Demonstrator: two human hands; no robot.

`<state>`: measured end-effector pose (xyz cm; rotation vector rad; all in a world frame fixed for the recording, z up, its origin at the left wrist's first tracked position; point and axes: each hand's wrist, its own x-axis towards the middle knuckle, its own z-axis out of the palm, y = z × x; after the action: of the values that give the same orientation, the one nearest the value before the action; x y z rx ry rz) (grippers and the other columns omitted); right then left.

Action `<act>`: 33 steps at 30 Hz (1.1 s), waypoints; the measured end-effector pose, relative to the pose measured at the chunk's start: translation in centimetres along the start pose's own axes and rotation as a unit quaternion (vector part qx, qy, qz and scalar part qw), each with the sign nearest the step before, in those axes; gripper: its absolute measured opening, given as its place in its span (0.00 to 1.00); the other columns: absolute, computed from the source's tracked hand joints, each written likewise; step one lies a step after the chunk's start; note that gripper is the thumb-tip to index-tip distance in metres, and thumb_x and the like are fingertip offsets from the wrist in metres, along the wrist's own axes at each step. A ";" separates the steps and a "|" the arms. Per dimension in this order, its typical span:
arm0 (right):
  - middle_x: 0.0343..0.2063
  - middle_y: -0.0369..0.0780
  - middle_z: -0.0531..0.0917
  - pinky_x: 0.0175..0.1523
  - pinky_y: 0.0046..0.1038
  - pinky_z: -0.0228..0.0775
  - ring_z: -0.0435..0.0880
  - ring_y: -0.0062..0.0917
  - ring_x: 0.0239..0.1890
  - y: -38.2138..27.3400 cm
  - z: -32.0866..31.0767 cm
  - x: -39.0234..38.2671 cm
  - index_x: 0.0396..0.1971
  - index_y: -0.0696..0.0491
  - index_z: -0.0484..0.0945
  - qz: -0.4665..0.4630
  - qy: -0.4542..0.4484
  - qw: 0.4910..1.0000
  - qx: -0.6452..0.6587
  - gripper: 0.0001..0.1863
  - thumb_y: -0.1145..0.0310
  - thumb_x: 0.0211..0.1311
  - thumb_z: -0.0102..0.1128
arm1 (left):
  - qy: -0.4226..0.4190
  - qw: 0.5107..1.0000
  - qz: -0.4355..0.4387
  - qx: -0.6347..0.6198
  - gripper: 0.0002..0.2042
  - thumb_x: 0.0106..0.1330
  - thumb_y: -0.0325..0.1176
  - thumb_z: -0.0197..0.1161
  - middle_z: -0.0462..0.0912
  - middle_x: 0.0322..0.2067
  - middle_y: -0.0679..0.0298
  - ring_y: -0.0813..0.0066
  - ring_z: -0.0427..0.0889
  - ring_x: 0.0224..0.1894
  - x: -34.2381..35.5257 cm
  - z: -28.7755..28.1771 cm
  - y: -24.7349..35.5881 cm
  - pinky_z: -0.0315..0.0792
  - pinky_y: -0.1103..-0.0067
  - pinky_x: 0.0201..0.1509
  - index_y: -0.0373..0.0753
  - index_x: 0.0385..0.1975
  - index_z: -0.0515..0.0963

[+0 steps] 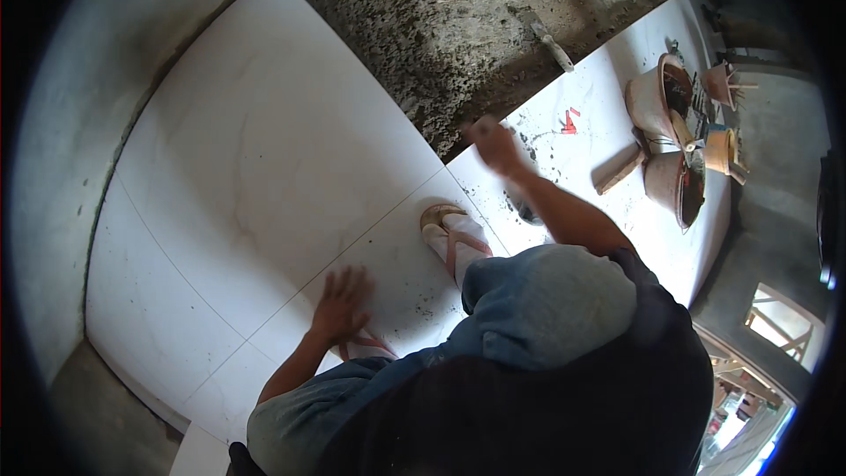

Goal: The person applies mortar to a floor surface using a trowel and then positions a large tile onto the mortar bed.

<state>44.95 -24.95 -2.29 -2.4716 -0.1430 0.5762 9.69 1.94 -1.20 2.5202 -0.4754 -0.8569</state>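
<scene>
My left hand (342,307) hovers over or rests on the white floor tiles, fingers spread and slightly blurred; nothing shows in it. My right hand (495,145) is bent at the inner corner where the tiles meet the rough mortar bed (441,26). Motion smears its fingers, so I cannot tell whether they hold anything. To the left lies a large white tile (264,141) with faint veining, its edge bordering the mortar. A trowel (553,44) lies across the mortar, its handle end at the tile edge.
My sandalled foot (454,238) stands between my hands. On the right tiles lie red plastic pieces (569,122) and a hammer-like tool (621,169). Beyond them stand dirty buckets (648,99) and a yellowish container (721,148) along the grey wall (775,159). Mortar crumbs dot the tiles.
</scene>
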 end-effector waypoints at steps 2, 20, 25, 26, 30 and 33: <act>0.27 0.50 0.80 0.43 0.43 0.70 0.79 0.46 0.34 -1.5 2.1 -2.2 0.28 0.56 0.76 -0.036 -0.084 0.996 -0.024 0.17 0.55 0.61 0.54 | 0.017 0.998 0.038 -0.047 0.30 0.63 0.47 0.51 0.54 0.67 0.56 0.59 0.47 0.71 -1.1 1.0 0.4 0.38 0.56 0.72 0.40 0.64 0.59; 0.43 0.63 0.77 0.57 0.42 0.65 0.75 0.53 0.52 -4.6 4.5 0.2 0.43 0.69 0.74 0.040 -0.215 0.965 -0.145 0.38 0.41 0.62 0.44 | 0.613 0.367 -0.582 -0.388 0.23 0.73 0.45 0.45 0.83 0.26 0.59 0.68 0.81 0.23 -14.3 9.1 -5.3 0.71 0.78 0.27 0.31 0.30 0.79; 0.25 0.54 0.81 0.35 0.36 0.70 0.82 0.37 0.28 -3.4 5.6 0.9 0.32 0.70 0.78 0.028 -0.135 0.984 -0.112 0.41 0.38 0.63 0.41 | 0.626 0.312 -0.583 -0.414 0.24 0.72 0.46 0.43 0.82 0.24 0.59 0.72 0.80 0.21 -14.1 9.8 -4.6 0.68 0.79 0.24 0.32 0.27 0.78; 0.36 0.58 0.78 0.47 0.37 0.66 0.77 0.43 0.42 -3.9 5.4 0.8 0.38 0.71 0.76 0.074 -0.149 0.982 -0.087 0.42 0.38 0.63 0.40 | 0.614 0.299 -0.590 -0.430 0.24 0.73 0.46 0.43 0.82 0.24 0.59 0.73 0.80 0.21 -13.8 9.6 -4.4 0.69 0.80 0.24 0.32 0.27 0.78; 0.29 0.47 0.73 0.36 0.32 0.56 0.68 0.33 0.31 -2.8 6.1 1.4 0.29 0.61 0.73 0.126 -0.128 0.984 -0.008 0.37 0.35 0.61 0.42 | 0.585 0.245 -0.582 -0.508 0.22 0.72 0.45 0.42 0.82 0.26 0.61 0.73 0.80 0.21 -13.6 8.8 -4.8 0.70 0.79 0.24 0.34 0.32 0.78; 0.07 0.26 0.58 0.12 0.22 0.37 0.49 0.13 0.06 -2.4 6.6 1.3 0.10 0.43 0.61 0.160 -0.104 0.977 0.094 0.32 0.31 0.57 0.46 | 0.552 0.221 -0.564 -0.573 0.22 0.71 0.48 0.42 0.82 0.32 0.61 0.72 0.81 0.27 -14.2 9.1 -5.5 0.73 0.76 0.28 0.34 0.41 0.75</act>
<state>43.27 -19.23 -6.24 -2.2583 0.2242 0.9398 -5.81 10.25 -3.53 0.8361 1.8763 0.5177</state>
